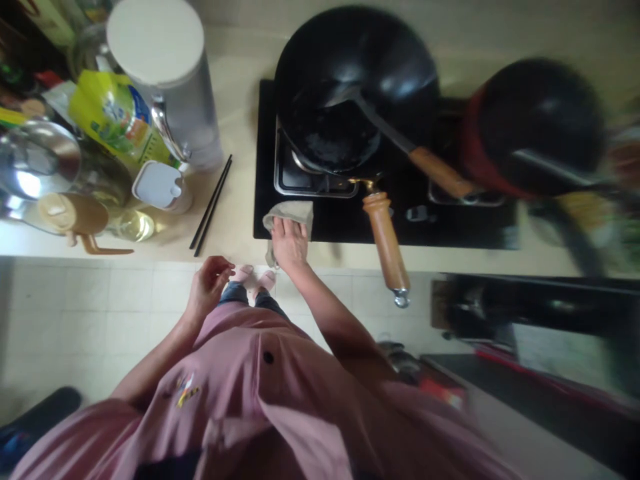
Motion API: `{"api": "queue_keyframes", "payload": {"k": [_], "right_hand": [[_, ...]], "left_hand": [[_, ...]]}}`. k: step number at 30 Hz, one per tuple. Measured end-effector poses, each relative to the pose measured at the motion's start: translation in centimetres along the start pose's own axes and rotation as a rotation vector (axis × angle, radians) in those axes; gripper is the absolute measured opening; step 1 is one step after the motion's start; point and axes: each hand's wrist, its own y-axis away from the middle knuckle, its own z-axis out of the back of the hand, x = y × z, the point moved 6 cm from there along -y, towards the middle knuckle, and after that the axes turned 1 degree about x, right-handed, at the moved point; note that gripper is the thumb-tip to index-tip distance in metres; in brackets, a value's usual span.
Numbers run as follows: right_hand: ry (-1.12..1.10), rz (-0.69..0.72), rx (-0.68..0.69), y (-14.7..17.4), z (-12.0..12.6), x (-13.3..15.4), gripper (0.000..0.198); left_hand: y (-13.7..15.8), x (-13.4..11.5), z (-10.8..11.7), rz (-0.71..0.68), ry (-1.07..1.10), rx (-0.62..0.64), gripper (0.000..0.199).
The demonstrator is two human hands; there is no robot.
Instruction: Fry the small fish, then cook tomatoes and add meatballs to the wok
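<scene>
My right hand presses a beige cloth onto the front left corner of the black gas stove. Part of the cloth hangs down past the fingers over the counter's front edge. My left hand hovers just in front of the counter edge, loosely curled, a gap showing between thumb and fingers and nothing visible in it. On the left burner sits a black wok with a wooden handle jutting toward me. Inside the wok rests a metal spatula, its wooden grip over the rim.
Black chopsticks lie on the counter left of the stove. Beyond them stand a lidded clear pitcher, a white-lidded container, a yellow pouch and an orange-spouted bottle. A dark red pan is at right, blurred.
</scene>
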Motion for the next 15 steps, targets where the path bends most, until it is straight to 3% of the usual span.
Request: {"api": "queue_keyframes", "payload": {"k": [6, 12, 15], "right_hand": [[-0.032, -0.244, -0.061, 4.4, -0.2, -5.6, 0.048], [-0.663, -0.471, -0.204, 10.0, 1.2, -12.3, 0.029], [-0.785, -0.544, -0.233, 13.6, 3.3, -17.1, 0.035]], "left_hand": [[-2.2, -0.5, -1.8, -0.069, -0.021, 0.139, 0.024], [-3.1, -2.9, -5.6, -0.169, -0.077, 0.309, 0.022], [-2.9, -4.9, -9.0, -0.202, -0.121, 0.453, 0.022]]}}
